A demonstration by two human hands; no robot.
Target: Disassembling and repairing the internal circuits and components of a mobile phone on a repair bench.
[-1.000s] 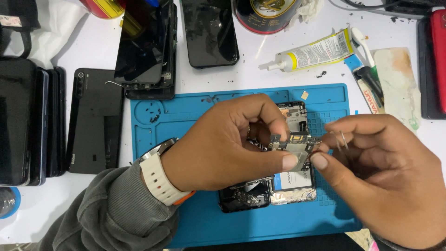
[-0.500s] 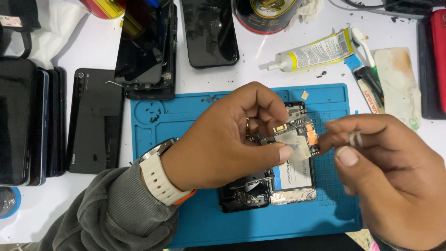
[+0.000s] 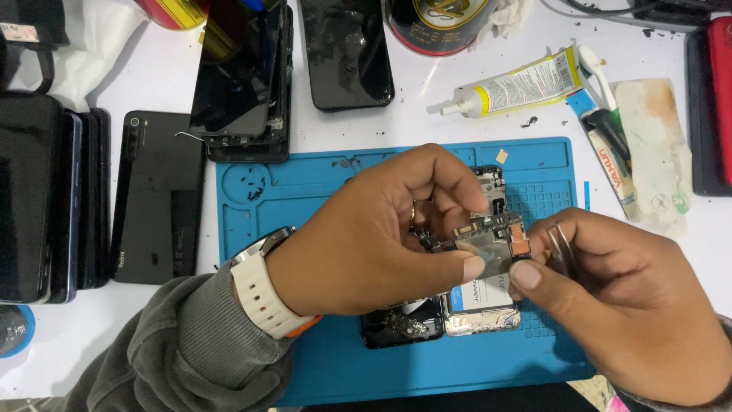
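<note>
My left hand pinches a small phone circuit board between thumb and fingers, held above an opened phone body that lies on a blue repair mat. My right hand holds metal tweezers and its thumb touches the right edge of the board. A white watch sits on my left wrist above a grey sleeve. Much of the opened phone is hidden under my hands.
Several dark phones and back covers lie left and behind the mat, one with a loose screen. A glue tube, a stained cloth, a round tin and a red phone stand at the back and right.
My right hand pulled away to the right, then came back; its thumb is at the board's edge again. My left hand keeps hold of the board, slightly lower.
</note>
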